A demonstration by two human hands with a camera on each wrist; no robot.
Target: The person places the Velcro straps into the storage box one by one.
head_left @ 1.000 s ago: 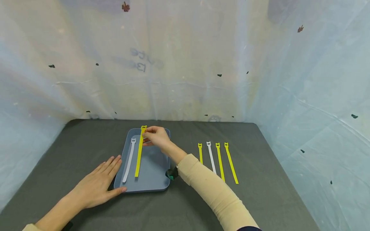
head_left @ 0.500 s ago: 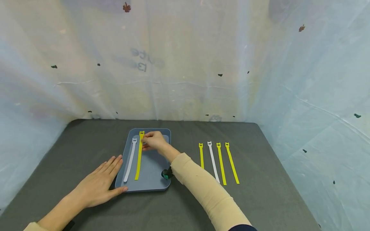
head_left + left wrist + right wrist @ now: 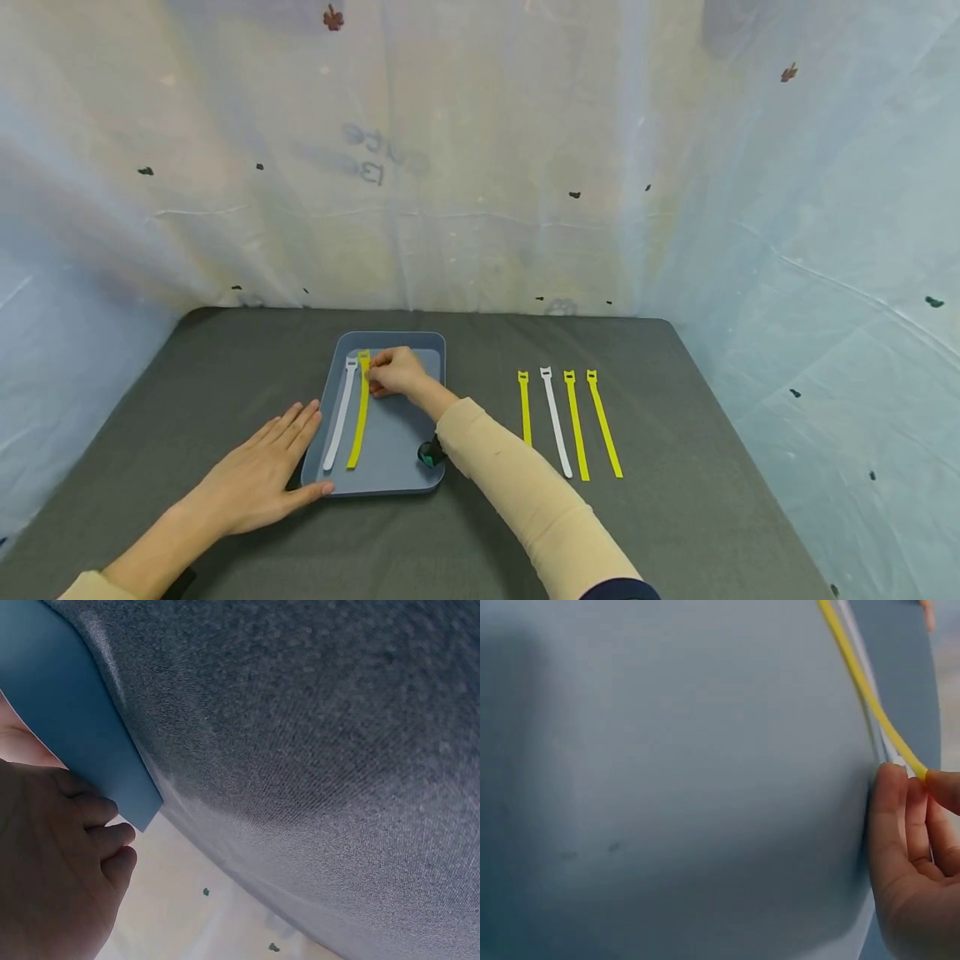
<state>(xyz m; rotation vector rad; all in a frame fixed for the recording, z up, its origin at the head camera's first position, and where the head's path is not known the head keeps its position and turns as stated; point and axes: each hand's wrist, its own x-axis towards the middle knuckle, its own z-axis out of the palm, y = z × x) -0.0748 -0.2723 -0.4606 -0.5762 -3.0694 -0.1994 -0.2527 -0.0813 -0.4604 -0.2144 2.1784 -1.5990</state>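
My right hand [image 3: 397,371] pinches a yellow cable tie [image 3: 358,433] near its slotted head, over the blue-grey tray [image 3: 408,479]. In the right wrist view that yellow tie [image 3: 870,697] bends up from the tray floor into the fingers. Just left of it a white cable tie [image 3: 340,421] lies lengthwise in the tray, partly hidden behind the yellow one in the right wrist view. My left hand [image 3: 258,475], fingers straight, rests against the tray's left side. The left wrist view shows its fingertips by the tray's wall [image 3: 90,720].
Right of the tray, several cable ties lie side by side on the dark grey cloth [image 3: 675,517]: a white tie [image 3: 556,421] among yellow ones [image 3: 604,425]. My right sleeve covers the lower end of one. Plastic sheeting [image 3: 480,167] hangs behind and at both sides.
My right hand has lowered the yellow cable tie toward the tray floor, and its head has come nearer to the white tie. The left hand stays at the tray's side.
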